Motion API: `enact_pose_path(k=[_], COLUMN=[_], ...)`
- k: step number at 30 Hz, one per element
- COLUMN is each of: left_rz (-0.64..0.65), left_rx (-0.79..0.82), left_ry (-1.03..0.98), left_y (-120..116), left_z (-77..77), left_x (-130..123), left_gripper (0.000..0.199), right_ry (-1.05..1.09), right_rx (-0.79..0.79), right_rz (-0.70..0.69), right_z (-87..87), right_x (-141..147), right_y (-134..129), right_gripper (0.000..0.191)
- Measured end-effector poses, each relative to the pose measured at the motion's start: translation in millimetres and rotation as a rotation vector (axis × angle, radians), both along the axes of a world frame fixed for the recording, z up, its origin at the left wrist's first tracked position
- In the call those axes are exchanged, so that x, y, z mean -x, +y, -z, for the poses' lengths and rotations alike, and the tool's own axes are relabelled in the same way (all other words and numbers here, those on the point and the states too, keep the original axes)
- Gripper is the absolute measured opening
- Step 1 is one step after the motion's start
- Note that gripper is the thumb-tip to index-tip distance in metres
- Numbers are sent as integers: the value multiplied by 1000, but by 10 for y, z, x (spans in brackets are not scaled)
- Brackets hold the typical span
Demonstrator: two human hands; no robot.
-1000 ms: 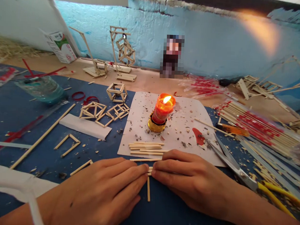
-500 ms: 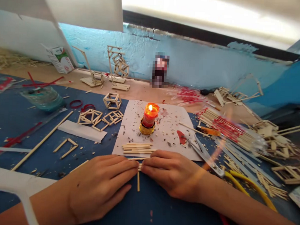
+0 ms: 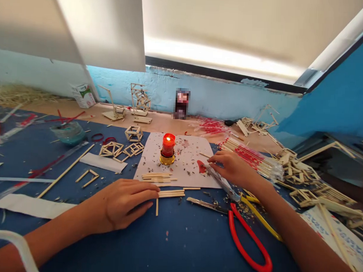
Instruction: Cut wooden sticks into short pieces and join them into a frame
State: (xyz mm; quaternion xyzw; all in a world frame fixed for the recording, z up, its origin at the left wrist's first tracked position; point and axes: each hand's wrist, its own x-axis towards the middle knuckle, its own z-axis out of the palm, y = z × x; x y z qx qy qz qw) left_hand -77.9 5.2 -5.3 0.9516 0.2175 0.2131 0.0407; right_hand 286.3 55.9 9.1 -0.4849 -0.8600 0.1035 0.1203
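Observation:
My left hand (image 3: 124,205) rests on the blue table with its fingers together, their tips at the left ends of several short wooden sticks (image 3: 175,194). One short stick (image 3: 157,207) points toward me beneath those fingertips. Over the right edge of the stained paper (image 3: 180,177), my right hand (image 3: 232,166) has its fingers bent by a thin stick (image 3: 204,155); what lies under them is hidden. A lit red candle (image 3: 168,145) stands in a gold holder on the paper, with more sticks (image 3: 156,177) in front of it.
Red-handled scissors (image 3: 249,249) and a yellow-handled pair (image 3: 263,222) lie at the right. Stick frames (image 3: 111,149), a glass bowl (image 3: 68,134) and a long stick (image 3: 65,171) are left. Bundled sticks (image 3: 249,156) and stick models (image 3: 299,168) lie farther right.
My right hand has left the short sticks beside my left hand and moved right and away from me, to the paper's right edge. The view has tilted up, and the red-handled scissors now show.

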Motion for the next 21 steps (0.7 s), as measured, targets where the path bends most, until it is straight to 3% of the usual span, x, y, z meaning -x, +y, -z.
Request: enact_pose_path(k=[5, 9, 15, 21], left_rz=[-154, -193, -149, -148], left_rx=[-95, -30, 50, 113], left_ry=[125, 241, 314, 343], left_y=[174, 326, 373, 356], left_z=[-49, -64, -44, -44], left_x=[-45, -98, -88, -86], left_gripper=[24, 25, 24, 24], right_ry=[-13, 6, 140, 380], right_rx=[9, -4, 27, 112], right_rz=[-55, -35, 23, -45], right_z=[152, 183, 41, -183], right_x=[-4, 11, 45, 292], right_y=[109, 120, 10, -64], right_gripper=[25, 19, 18, 18])
